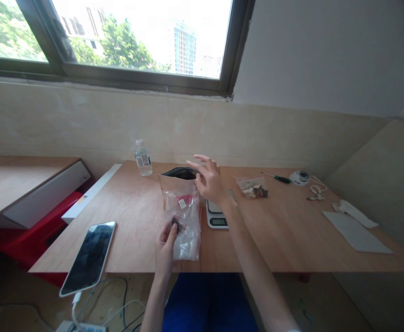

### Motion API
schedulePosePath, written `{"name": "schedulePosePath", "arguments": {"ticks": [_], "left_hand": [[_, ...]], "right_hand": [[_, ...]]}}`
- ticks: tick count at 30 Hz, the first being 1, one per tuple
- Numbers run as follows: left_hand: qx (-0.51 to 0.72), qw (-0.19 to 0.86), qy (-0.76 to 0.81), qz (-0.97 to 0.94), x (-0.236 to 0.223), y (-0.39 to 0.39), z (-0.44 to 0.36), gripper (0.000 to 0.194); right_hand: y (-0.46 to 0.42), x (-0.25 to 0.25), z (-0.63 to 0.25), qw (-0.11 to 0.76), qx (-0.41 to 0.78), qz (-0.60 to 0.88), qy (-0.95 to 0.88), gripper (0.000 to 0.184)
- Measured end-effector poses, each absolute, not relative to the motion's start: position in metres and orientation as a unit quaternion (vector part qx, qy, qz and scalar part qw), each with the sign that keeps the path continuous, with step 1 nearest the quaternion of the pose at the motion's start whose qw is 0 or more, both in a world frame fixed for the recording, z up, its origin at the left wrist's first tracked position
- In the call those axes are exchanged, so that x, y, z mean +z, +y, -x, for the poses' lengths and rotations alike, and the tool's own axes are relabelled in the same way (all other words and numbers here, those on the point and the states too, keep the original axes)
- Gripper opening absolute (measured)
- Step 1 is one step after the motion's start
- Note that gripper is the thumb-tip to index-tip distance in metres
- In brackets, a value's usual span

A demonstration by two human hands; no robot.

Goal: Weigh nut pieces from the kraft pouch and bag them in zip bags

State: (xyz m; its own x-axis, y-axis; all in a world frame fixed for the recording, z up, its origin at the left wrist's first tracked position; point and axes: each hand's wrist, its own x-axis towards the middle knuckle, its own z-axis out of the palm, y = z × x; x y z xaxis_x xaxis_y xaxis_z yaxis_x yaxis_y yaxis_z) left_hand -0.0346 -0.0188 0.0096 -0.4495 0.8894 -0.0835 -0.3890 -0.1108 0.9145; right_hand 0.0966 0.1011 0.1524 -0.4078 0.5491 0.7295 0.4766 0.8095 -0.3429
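My left hand (166,240) is closed, pinching a small dark piece (176,223) between thumb and fingers above the clear plastic bags (188,244). What the piece is, I cannot make out. Behind those bags a brown pouch (165,184) stands with its dark mouth open upward. My right hand (209,177) is raised at the right edge of the pouch mouth, fingers apart, with nothing visible in it. Under my right forearm lies a white digital scale (217,221), partly covered by the arm; its small display faces me.
A plastic bag of light and dark pieces (253,188), a screwdriver (282,179), a white dome camera (300,177) and a white sheet (357,233) lie to the right. On the left are a water bottle (143,159) and a phone (89,258) with a cable at the table's edge.
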Motion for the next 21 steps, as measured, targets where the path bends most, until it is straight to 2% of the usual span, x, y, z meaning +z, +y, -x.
{"name": "schedulePosePath", "arguments": {"ticks": [2, 4, 6, 8, 10, 13, 17, 21], "left_hand": [[0.705, 0.470, 0.471, -0.244, 0.012, -0.020, 0.034, 0.045], [0.713, 0.487, 0.444, -0.241, 0.016, -0.021, 0.033, 0.044], [0.714, 0.503, 0.419, -0.249, 0.020, -0.023, 0.032, 0.047], [0.707, 0.511, 0.411, -0.266, 0.022, -0.024, 0.031, 0.051], [0.700, 0.509, 0.412, -0.286, 0.021, -0.024, 0.031, 0.053], [0.688, 0.494, 0.432, -0.312, 0.018, -0.023, 0.031, 0.052], [0.665, 0.477, 0.466, -0.336, 0.018, -0.023, 0.030, 0.054], [0.661, 0.470, 0.476, -0.339, 0.023, -0.024, 0.028, 0.057]], "right_hand": [[0.089, 0.145, -0.100, 0.499, 0.040, 0.324, -0.803, 0.045], [0.077, 0.134, -0.103, 0.553, 0.081, 0.333, -0.759, 0.038], [0.068, 0.120, -0.105, 0.570, 0.155, 0.342, -0.731, 0.028], [0.064, 0.107, -0.106, 0.538, 0.266, 0.351, -0.719, 0.021], [0.064, 0.097, -0.107, 0.467, 0.403, 0.359, -0.701, 0.016], [0.065, 0.088, -0.106, 0.369, 0.555, 0.362, -0.652, 0.025], [0.064, 0.083, -0.104, 0.290, 0.570, 0.361, -0.679, 0.038], [0.061, 0.079, -0.103, 0.273, 0.505, 0.375, -0.728, 0.037]]}}
